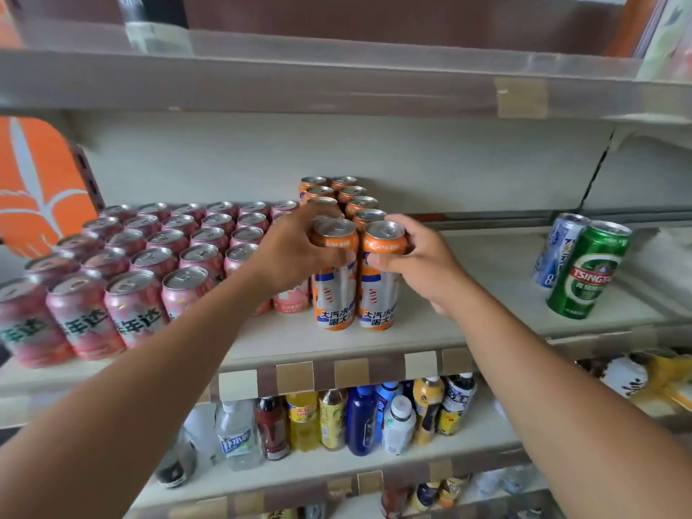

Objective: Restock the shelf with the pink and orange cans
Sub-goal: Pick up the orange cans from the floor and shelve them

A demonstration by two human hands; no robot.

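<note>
Gripping an orange can (pixel 335 290) near its top with the left hand (pixel 296 252), fingers curled round the far side. Holding a second orange can (pixel 378 290) with the right hand (pixel 423 267), thumb across the front, fingers wrapped behind the rim. Both upright on the shelf (pixel 468 324), touching side by side, set back a little from the front edge, heading two rows of orange cans (pixel 348 196) reaching to the back wall (pixel 374 151). Just beside them on the left, pink cans (pixel 149 252) packed in rows from the rear nearly to the front lip. To the right, a wide bare stretch of shelf up to a green can (pixel 588 271) and a blue can (pixel 560 249), close together. Overhead, an upper shelf (pixel 337 88), well above the can tops. Below, bottles (pixel 337 417) on a lower shelf (pixel 374 466).
</note>
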